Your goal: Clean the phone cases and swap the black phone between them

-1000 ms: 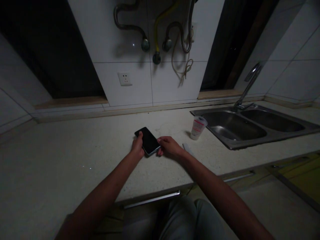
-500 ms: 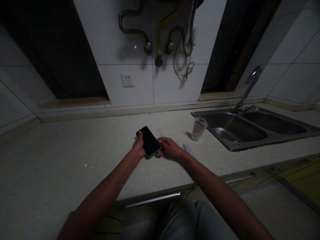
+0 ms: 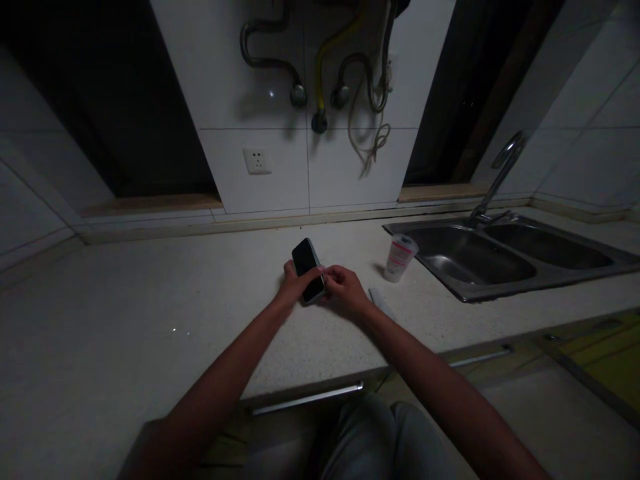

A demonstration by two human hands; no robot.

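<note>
Left grip (image 3: 293, 287) holding dark phone (image 3: 304, 256), thumb crossing screen; right grip (image 3: 347, 288) closing in narrow at phone's right edge, dim light hiding what fingertips are pinching

Phone sitting angled over surface (image 3: 220, 290), perhaps risking slip if thumb is easing while right fingers are pushing sideways

Pale strip (image 3: 381, 303) lying beside right forearm, maybe risking nudge; cup (image 3: 399, 259) standing farther right, near sink (image 3: 465, 295), neither blocking phone

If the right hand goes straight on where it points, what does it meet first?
Probably the phone, with the thumb of the left hand about as close; depth is unclear.
</note>
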